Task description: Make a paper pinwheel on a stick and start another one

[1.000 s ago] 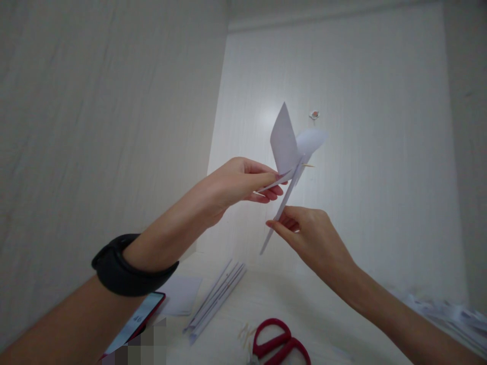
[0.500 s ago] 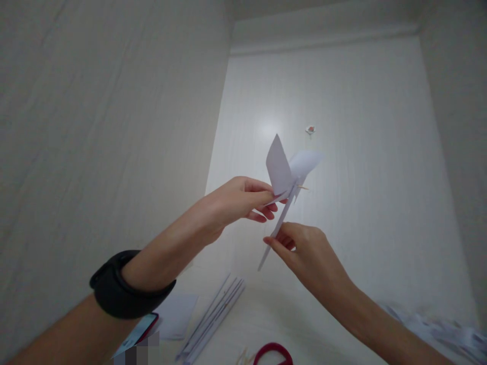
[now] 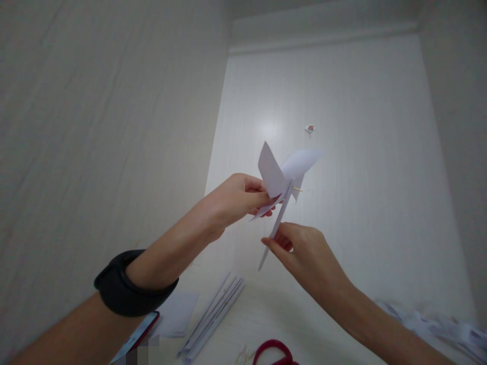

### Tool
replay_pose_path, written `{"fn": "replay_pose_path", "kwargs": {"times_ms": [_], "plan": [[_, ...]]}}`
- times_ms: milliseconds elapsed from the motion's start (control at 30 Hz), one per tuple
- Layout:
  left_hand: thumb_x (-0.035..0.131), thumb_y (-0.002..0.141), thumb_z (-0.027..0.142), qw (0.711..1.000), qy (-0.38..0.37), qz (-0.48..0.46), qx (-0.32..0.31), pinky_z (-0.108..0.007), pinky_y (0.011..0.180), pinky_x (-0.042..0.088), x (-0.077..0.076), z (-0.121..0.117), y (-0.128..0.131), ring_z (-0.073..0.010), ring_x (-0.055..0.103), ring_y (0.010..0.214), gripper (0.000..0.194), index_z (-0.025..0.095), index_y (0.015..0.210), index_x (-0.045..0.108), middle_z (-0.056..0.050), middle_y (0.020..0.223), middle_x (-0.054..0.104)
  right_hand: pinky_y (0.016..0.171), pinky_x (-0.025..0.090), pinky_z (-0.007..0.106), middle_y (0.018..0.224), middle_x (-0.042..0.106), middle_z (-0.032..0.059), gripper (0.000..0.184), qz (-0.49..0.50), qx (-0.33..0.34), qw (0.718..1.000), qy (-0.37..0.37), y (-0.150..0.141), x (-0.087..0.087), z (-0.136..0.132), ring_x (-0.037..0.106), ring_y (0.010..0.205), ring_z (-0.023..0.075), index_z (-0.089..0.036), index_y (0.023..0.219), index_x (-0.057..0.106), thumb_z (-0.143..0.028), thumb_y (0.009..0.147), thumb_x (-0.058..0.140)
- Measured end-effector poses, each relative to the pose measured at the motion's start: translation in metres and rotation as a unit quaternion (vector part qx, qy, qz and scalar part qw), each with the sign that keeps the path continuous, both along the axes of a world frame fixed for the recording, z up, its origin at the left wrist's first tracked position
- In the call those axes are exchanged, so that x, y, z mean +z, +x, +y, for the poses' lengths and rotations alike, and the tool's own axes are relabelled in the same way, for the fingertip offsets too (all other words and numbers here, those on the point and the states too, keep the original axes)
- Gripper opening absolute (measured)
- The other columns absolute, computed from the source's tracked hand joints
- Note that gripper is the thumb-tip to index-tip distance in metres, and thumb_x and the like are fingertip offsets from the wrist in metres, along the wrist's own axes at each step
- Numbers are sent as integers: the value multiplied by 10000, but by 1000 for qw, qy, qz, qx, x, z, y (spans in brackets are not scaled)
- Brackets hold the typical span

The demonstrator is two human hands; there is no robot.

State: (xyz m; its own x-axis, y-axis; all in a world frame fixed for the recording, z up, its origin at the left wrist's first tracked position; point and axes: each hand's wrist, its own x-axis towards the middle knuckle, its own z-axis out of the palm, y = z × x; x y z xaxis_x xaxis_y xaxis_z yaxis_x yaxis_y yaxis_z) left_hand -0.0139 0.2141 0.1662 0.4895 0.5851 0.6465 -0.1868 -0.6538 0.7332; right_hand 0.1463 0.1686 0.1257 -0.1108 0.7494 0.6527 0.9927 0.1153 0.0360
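Observation:
A white paper pinwheel (image 3: 271, 170) is held up in the middle of the view, its blades spread around the top of a rolled paper stick (image 3: 282, 212). A thin wooden toothpick (image 3: 297, 189) pokes out to the right where blades and stick meet. My left hand (image 3: 247, 195), coming from the left, has thumb and fingers closed on a lower blade; its fingertips are partly hidden behind the paper. Lower down, my right hand (image 3: 299, 243) pinches the stick between thumb and fingers, with the stick's end jutting out below.
Several rolled paper sticks (image 3: 216, 319) lie at the bottom, right of some white paper sheets (image 3: 177, 314) and a phone (image 3: 139, 332). Red-handled scissors (image 3: 274, 347) and small toothpicks (image 3: 243, 353) are at the bottom edge. A pile of paper pieces (image 3: 429, 324) sits lower right. Walls rise around.
The pinwheel's blades have turned and shifted slightly left, and the lower blade now points down-left. My left hand has moved a little with it; my right hand keeps its grip on the stick.

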Motion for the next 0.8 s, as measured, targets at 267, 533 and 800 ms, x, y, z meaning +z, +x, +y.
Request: {"fn": "replay_pose_path", "kwargs": {"times_ms": [267, 533, 800], "plan": [[630, 732, 249, 999, 34, -11, 4, -248, 582, 333, 2, -2, -1, -101, 474, 592, 152, 146, 622, 647, 14, 594, 555, 651, 411, 246, 727, 606, -2, 237, 8, -7, 1000, -8, -2, 2, -1, 527, 643, 98, -125, 755, 621, -315, 895, 601], [656, 729, 301, 1000, 19, -19, -1, -259, 660, 425, 0, 2, -1, -113, 539, 651, 154, 156, 679, 669, 8, 637, 592, 642, 392, 239, 718, 605, -5, 235, 22, 10, 1000, -9, -3, 1, -2, 519, 642, 96, -128, 746, 624, -312, 890, 607], [579, 834, 470, 1000, 12, 5, -14, -259, 710, 495, -4, 6, 0, -142, 638, 781, 363, 125, 809, 689, -60, 857, 692, 622, 415, 220, 678, 584, -13, 243, 83, 24, 995, -48, -1, 6, 1, 518, 616, 81, -111, 742, 624, -304, 889, 617]]}}
